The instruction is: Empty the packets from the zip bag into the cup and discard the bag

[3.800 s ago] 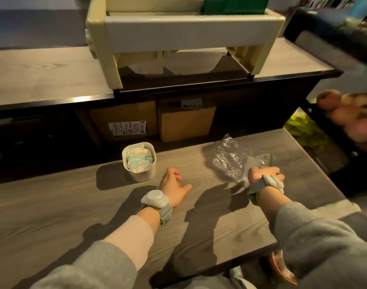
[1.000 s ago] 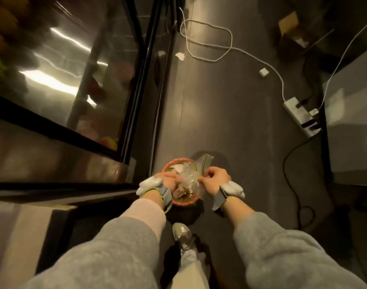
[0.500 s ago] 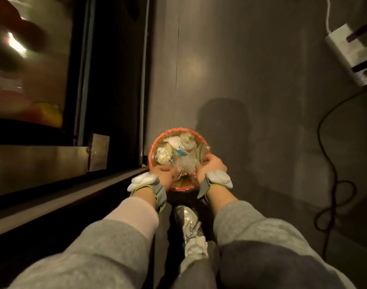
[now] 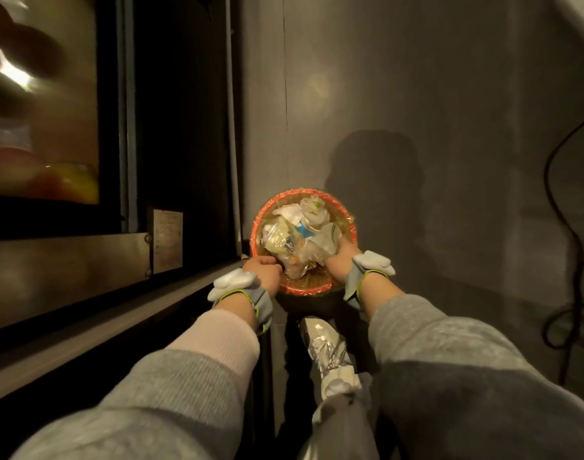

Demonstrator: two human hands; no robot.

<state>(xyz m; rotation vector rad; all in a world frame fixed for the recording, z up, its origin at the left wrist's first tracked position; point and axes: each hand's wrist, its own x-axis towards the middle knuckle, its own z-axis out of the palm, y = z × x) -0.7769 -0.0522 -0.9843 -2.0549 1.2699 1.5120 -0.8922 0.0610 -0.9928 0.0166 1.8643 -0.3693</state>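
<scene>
The clear zip bag (image 4: 323, 242), crumpled and with a green zip strip showing, lies on top of the rubbish in a round waste basket with an orange rim (image 4: 297, 195) on the floor. My right hand (image 4: 342, 263) reaches into the basket's near right side, fingers buried in the bag's plastic. My left hand (image 4: 264, 270) is curled into a fist at the basket's near left rim, beside the rubbish, with nothing visible in it. The cup is out of view.
A glass-fronted cabinet (image 4: 51, 127) with fruit behind the pane and a steel ledge (image 4: 85, 310) runs along the left. My silver shoe (image 4: 325, 353) stands just behind the basket. A black cable (image 4: 556, 227) loops on the grey floor at right.
The view turned from the table to the floor basket. Both hands carried the bag down into it. Since half a second ago my left hand has drawn back to the rim.
</scene>
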